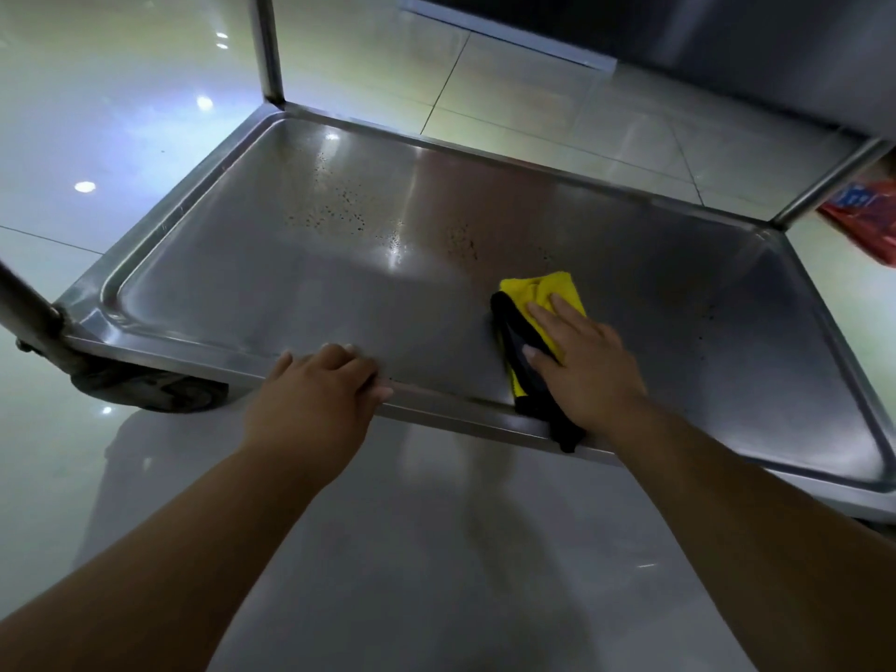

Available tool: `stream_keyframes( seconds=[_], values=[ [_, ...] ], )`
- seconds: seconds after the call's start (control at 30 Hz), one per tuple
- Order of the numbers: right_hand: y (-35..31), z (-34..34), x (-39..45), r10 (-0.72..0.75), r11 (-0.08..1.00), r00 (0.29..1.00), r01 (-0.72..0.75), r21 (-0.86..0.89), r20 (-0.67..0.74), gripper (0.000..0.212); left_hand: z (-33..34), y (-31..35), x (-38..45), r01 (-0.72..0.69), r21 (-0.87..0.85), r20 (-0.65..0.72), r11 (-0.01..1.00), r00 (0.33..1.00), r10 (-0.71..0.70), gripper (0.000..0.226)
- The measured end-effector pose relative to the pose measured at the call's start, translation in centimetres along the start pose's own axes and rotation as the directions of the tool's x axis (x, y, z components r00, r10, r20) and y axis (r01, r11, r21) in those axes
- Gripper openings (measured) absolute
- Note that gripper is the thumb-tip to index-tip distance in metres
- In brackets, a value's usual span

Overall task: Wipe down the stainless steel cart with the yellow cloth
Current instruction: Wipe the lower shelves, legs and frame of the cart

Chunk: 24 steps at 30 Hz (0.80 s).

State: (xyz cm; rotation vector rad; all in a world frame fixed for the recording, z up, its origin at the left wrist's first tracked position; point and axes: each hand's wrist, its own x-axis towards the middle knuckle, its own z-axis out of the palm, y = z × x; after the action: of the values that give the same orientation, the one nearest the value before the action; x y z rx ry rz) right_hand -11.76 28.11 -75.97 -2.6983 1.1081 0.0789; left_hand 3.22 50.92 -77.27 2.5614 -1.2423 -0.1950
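right hand (582, 361): flat on the yellow cloth (543, 303), fingers straight and spread, pressing down rather than clutching; fingertips aimed toward 11 o'clock.
left hand (322, 380): fingers curled over the near rim of the cart shelf (271, 283), gripping it at about 7 o'clock of the tray, likely as a brace.
cloth position: on the shelf floor close to the near rim, right of centre, roughly 5 o'clock of the tray; yellow face up, dark backing folded out along the left side, one dark corner hanging over the near edge.
cloth long axis: from 11 o'clock down to 5 o'clock, nearly in line with the right forearm.
dirt: dark specks (334, 206) at about 11 o'clock from the cloth, well apart from it; a smaller patch (463, 242) near, just beyond the cloth's far end at 12 o'clock; faint dots toward 3 o'clock, hard to make out.
key relation: unwiped specks beyond the fingertips, up and to the left; right hand the nearer one and already on the cloth, so probably a push forward along the cloth's own axis.
progress: seemingly partway through; far half not yet clean.
risk: hanging corner may bunch or drag on the rim.
surroundings: glossy tiled floor (121, 138), caster wheel (160, 392) at 8 o'clock, red bag (868, 211) at 3 o'clock.
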Motion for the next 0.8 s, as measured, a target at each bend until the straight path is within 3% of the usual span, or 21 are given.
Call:
stream_keyframes(
  seconds=[0.13,0.3,0.4,0.6,0.7,0.8],
  values=[
    [1.5,-0.4,0.2,0.078,0.997,0.996,-0.078,-0.003,-0.049,0.059,0.1,0.0,0.2,-0.048,0.099,0.038,0.994,0.998,0.044,0.062],
    [-2.2,0.5,1.2,0.158,0.987,0.987,-0.158,0.016,-0.031,0.055,0.3,0.9,0.1,0.000,0.171,0.101,0.985,0.995,-0.018,0.053],
    [-4.8,0.9,1.8,0.073,0.997,0.997,-0.072,0.013,-0.022,0.052,0.7,0.8,0.2,0.015,0.219,0.100,0.976,0.994,-0.038,0.057],
    [-6.6,1.3,2.5,-0.239,0.970,0.971,0.240,-0.034,0.035,0.050,1.1,0.8,0.6,0.037,0.213,0.013,0.976,0.999,-0.040,0.056],
    [-4.6,0.4,3.3,-0.230,0.972,0.972,0.231,-0.038,0.042,0.051,0.8,1.4,0.6,0.038,0.201,0.000,0.979,0.999,-0.039,0.055],
    [-2.1,-0.4,4.3,-0.087,0.995,0.996,0.087,-0.055,0.000,0.051,0.3,1.6,0.6,0.065,0.190,0.077,0.980,0.994,-0.080,0.054]
  ],
)
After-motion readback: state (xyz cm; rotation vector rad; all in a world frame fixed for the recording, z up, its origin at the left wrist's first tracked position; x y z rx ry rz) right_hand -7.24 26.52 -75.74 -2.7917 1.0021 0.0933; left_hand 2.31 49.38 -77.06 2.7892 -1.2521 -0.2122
